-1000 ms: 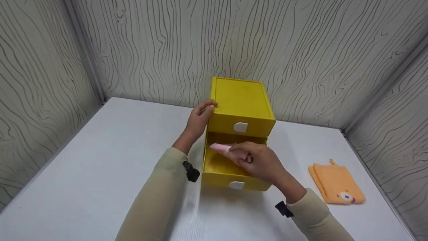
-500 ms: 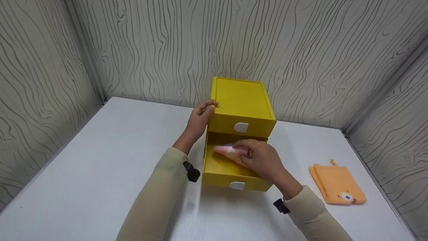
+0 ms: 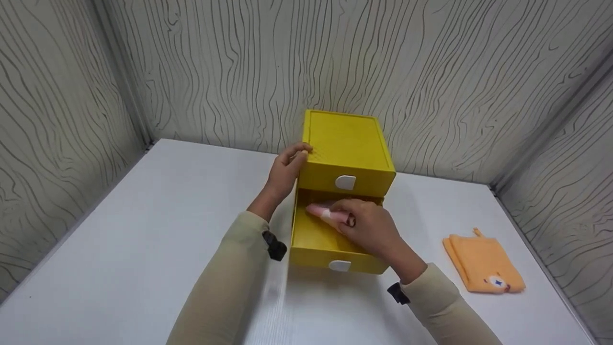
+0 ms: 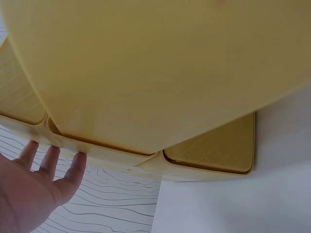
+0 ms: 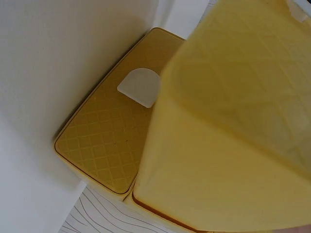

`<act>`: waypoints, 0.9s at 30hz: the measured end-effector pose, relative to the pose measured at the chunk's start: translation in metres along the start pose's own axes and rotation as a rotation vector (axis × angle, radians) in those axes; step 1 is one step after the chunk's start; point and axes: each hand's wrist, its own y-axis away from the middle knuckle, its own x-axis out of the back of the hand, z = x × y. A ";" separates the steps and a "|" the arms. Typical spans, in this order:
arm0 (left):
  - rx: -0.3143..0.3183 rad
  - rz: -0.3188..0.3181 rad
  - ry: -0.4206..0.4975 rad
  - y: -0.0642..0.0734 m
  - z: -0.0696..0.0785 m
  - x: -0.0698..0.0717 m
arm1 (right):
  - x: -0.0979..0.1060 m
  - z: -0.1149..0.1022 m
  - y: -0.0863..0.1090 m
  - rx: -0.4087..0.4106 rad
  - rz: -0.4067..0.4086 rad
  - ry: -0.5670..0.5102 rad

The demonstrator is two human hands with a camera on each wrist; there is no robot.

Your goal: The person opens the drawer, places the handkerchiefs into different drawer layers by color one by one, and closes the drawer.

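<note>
A yellow drawer cabinet (image 3: 347, 139) stands against the back wall, with one drawer (image 3: 311, 235) pulled out below its top drawer. My left hand (image 3: 283, 175) rests on the cabinet's upper left edge; in the left wrist view its fingers (image 4: 75, 167) touch the yellow frame. Inside the pulled-out drawer, my right hand (image 3: 371, 225) pinches a pink and white cloth (image 3: 322, 212) between thumb and fingers. Part of the cloth is hidden by that hand. The right wrist view shows the drawer's outside (image 5: 218, 170), while the right hand and cloth are almost wholly out of sight.
A folded orange cloth (image 3: 488, 263) with a loop and an embroidered face lies right of the cabinet on the white table (image 3: 167, 215). Wood-patterned panels (image 3: 230, 72) enclose the back and sides. A shut drawer front (image 5: 104, 141) with a white handle shows in the right wrist view.
The right forearm has shifted slightly left and the fingers have turned a little, moving the pink cloth slightly within the drawer. The left hand and the cabinet stay in place.
</note>
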 end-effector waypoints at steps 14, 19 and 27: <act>-0.040 -0.009 0.036 -0.001 -0.002 0.000 | 0.001 0.001 0.002 -0.041 -0.190 -0.085; -0.033 -0.003 0.031 0.000 -0.001 0.000 | 0.000 0.004 0.001 -0.064 -0.249 -0.118; -0.031 0.002 0.018 0.001 0.000 0.000 | 0.000 0.008 0.001 -0.092 -0.310 -0.165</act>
